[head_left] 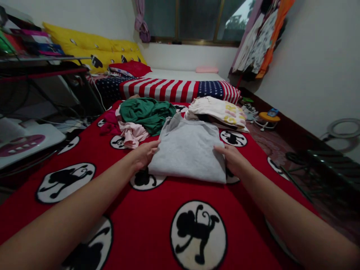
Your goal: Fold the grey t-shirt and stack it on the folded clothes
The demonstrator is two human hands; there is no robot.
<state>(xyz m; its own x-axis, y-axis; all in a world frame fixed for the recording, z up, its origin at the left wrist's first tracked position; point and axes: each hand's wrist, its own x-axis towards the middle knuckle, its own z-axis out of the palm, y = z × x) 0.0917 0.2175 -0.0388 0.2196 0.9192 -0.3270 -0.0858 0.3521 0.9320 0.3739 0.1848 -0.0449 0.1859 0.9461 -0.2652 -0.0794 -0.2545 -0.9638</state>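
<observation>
A light grey shirt [191,152], folded into a compact block, lies on the red blanket [135,228] in front of me. My left hand [144,154] pinches its left edge, fingers partly tucked behind the cloth. At the right edge my right hand [231,159] grips the shirt, thumb on top and the other fingers hidden. Just behind and to the left is a loose heap with a green garment [146,112], a pink garment [133,134] and a dark red one [110,123]. Behind on the right, folded cream clothing [215,110] with yellow lettering is stacked.
A bed [168,88] with a striped, starred cover stands at the back under the window. Cluttered shelving [42,62] is at left. On the right are hanging clothes [258,45], an orange stool [269,117] and a dark slatted rack [334,165].
</observation>
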